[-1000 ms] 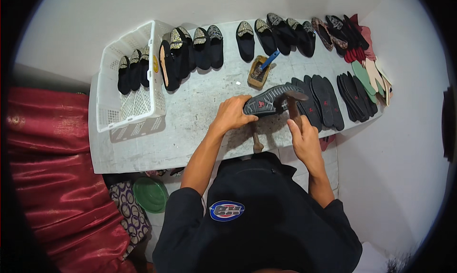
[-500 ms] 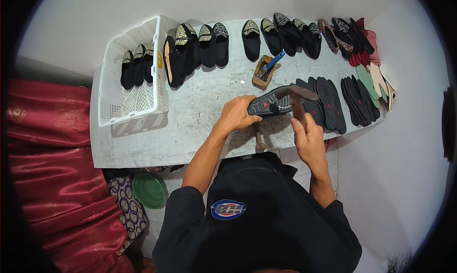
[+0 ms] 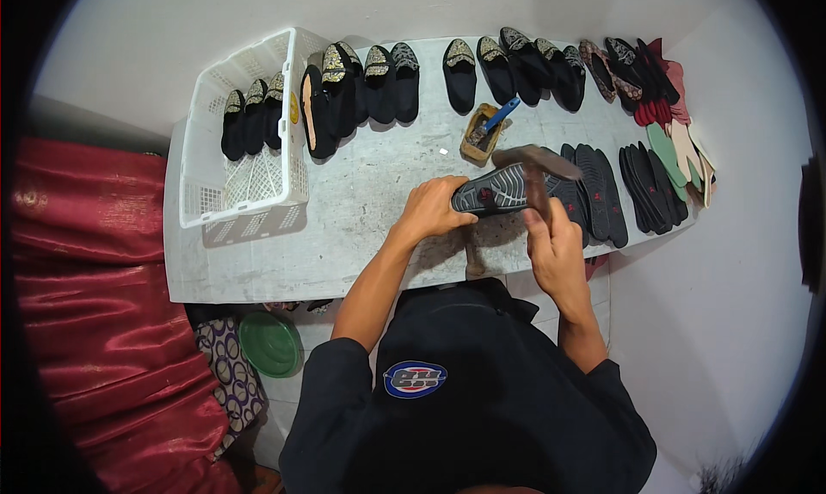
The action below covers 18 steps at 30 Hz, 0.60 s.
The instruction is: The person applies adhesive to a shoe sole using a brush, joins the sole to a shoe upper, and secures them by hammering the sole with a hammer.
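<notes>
My left hand grips one end of a black shoe, turned so its grooved sole with a red mark faces up. In my right hand is a hammer, its brown head hanging over the other end of the sole and hiding part of it. Whether the head touches the sole I cannot tell. Below the shoe, a metal post stands at the table's front edge. Just beyond the shoe sits a tan tub with a blue-handled brush resting in it.
A white plastic basket holding several shoes stands at the table's left. Finished-looking black slip-ons line the back edge. Black soles and green and cream insoles lie at the right. A red curtain hangs at left.
The shoe has tilted slightly in my left hand, and the hammer head has shifted a little within my right hand's swing. Both hands keep their grips.
</notes>
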Available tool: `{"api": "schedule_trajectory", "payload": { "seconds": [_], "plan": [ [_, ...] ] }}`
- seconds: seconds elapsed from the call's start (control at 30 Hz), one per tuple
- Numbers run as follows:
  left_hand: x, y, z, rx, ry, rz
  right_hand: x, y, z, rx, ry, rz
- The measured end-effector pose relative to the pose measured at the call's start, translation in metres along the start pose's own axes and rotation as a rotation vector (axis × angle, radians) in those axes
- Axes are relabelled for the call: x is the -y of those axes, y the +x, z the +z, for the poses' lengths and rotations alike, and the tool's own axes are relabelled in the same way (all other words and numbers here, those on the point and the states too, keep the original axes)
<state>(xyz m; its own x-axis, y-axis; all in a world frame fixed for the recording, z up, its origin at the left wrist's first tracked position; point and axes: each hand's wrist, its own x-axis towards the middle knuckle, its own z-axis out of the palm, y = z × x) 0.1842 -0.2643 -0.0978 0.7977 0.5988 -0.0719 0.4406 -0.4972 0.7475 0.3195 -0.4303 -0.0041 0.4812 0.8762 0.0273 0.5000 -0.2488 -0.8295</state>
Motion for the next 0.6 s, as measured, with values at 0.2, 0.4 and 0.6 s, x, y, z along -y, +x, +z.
{"api": "schedule_trajectory", "payload": {
  "seconds": [0.2, 0.4, 0.6],
  "plan": [
    [0.001, 0.003, 0.0, -0.067, -0.04, 0.034, -0.047, 0.0, 0.033, -0.012, -0.216, -0.016],
    [0.006, 0.002, 0.002, -0.02, -0.013, 0.02, -0.009, 0.02, 0.002, 0.043, -0.134, 0.02],
    [0.002, 0.001, 0.0, -0.022, -0.021, 0.043, -0.006, 0.01, 0.01, -0.038, -0.063, -0.001]
  ]
}}
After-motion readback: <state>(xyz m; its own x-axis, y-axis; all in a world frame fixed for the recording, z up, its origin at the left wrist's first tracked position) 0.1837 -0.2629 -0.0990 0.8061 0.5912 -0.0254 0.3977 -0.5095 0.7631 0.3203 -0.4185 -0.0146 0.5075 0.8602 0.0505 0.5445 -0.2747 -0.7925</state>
